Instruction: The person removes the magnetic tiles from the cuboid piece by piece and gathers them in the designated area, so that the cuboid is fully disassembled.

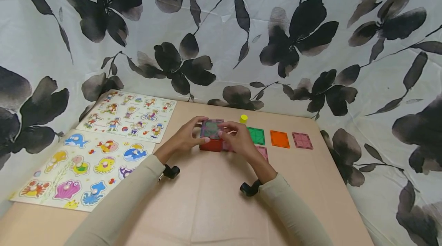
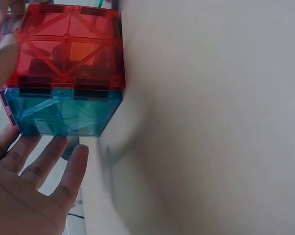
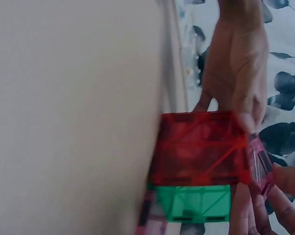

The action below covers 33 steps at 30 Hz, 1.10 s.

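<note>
Near the frame's centre, the left hand (image 1: 183, 136), fingers spread, flanks a box (image 1: 210, 146), perhaps steadying it while the right hand (image 1: 240, 137) pinches a pink tile (image 1: 210, 127) on top.

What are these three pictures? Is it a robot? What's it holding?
No robot here: these are a person's left hand and right hand. The widest picture comes from a camera on the person's head, looking forward and down. The other two come from cameras worn on each wrist, looking at that hand's work.

On the table lie two picture boards, a green tile, an orange tile and more. The left hand touches a little box made of see-through coloured tiles. The right hand's fingers pinch a pink tile at the box's top.
</note>
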{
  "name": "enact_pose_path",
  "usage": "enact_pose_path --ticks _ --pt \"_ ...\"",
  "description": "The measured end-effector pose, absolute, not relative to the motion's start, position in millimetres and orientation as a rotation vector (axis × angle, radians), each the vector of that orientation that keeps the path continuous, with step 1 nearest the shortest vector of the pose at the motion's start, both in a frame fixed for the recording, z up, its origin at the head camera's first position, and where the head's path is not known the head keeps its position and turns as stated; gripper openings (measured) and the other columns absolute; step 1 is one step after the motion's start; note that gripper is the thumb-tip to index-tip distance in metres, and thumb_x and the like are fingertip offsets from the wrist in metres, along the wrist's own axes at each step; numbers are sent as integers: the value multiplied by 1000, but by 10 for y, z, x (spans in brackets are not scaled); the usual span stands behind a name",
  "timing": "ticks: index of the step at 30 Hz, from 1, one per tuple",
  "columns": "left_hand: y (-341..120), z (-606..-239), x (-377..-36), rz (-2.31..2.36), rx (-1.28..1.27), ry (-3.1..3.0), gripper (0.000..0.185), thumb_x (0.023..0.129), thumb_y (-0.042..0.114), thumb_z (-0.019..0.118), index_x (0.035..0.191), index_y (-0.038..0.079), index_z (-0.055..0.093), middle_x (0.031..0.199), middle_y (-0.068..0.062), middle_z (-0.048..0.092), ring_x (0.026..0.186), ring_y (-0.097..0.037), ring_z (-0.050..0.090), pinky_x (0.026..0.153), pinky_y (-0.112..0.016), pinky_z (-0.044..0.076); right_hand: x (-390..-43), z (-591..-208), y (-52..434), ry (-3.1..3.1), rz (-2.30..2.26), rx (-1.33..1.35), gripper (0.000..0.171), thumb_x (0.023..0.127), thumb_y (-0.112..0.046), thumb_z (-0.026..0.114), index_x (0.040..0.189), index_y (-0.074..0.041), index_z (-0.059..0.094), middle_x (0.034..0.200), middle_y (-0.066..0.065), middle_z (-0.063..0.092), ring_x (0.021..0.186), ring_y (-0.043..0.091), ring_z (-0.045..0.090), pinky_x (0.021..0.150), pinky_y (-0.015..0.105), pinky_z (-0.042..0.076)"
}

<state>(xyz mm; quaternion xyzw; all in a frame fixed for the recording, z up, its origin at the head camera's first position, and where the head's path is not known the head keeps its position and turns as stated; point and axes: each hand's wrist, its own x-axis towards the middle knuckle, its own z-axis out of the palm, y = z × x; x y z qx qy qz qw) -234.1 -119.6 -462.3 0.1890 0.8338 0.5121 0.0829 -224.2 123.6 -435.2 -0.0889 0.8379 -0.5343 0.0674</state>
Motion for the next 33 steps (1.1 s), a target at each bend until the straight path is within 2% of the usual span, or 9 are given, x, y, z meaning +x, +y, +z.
enact_pose_path --ticks 7,12,15,19,24,26,29,33 --pt "-1161 -4621 -2351 1541 567 2471 81 94 26 84 160 19 36 164 -12 43 152 -38 44 118 -61 46 -2219 -4229 1213 2493 -1747 -224 28 102 -12 69 128 -21 78 108 11 69 89 29 74 83 32 66" --pt "-1142 -4634 -2360 1528 564 2479 82 96 29 82 162 18 34 165 -14 41 152 -39 43 119 -61 46 -2153 -4155 1291 2438 -1888 -184 27 104 -12 69 129 -19 77 110 12 68 100 39 74 89 40 66" --pt "-1138 -4641 -2359 1534 558 2478 82 96 29 81 162 18 34 164 -14 42 152 -40 43 119 -62 45 -2127 -4117 1416 2417 -1939 -192 28 103 -13 70 129 -19 76 114 13 69 104 40 74 90 37 66" --pt "-1150 -4658 -2360 1549 568 2460 80 96 29 81 162 21 36 164 -14 42 153 -42 41 119 -64 44 -2099 -4120 1686 2442 -1893 -160 29 103 -12 70 130 -22 76 117 13 69 101 31 77 87 28 65" --pt "-1197 -4703 -2374 1603 619 2400 74 99 28 78 161 26 38 166 -10 41 155 -41 39 118 -62 46 -2018 -4215 2123 2464 -1834 -86 32 103 -9 70 134 -18 74 120 18 68 103 31 76 93 35 65" --pt "-1209 -4723 -2375 1662 643 2353 71 101 24 75 161 22 39 165 -11 42 155 -42 38 118 -61 46 -1967 -4246 2301 2486 -1797 -43 33 103 -10 70 135 -15 73 123 19 67 104 33 74 93 34 64" --pt "-1218 -4757 -2380 1734 648 2299 68 103 19 72 162 17 39 164 -13 43 156 -43 37 119 -60 45 -1887 -4307 2562 2537 -1722 13 34 103 -12 70 137 -13 72 126 19 67 104 34 71 89 26 64" --pt "-1210 -4789 -2393 1750 654 2295 67 103 18 71 162 16 39 164 -14 42 155 -44 37 120 -60 44 -1765 -4399 2909 2567 -1672 61 35 104 -14 69 140 -10 69 124 22 67 101 32 74 86 21 62"
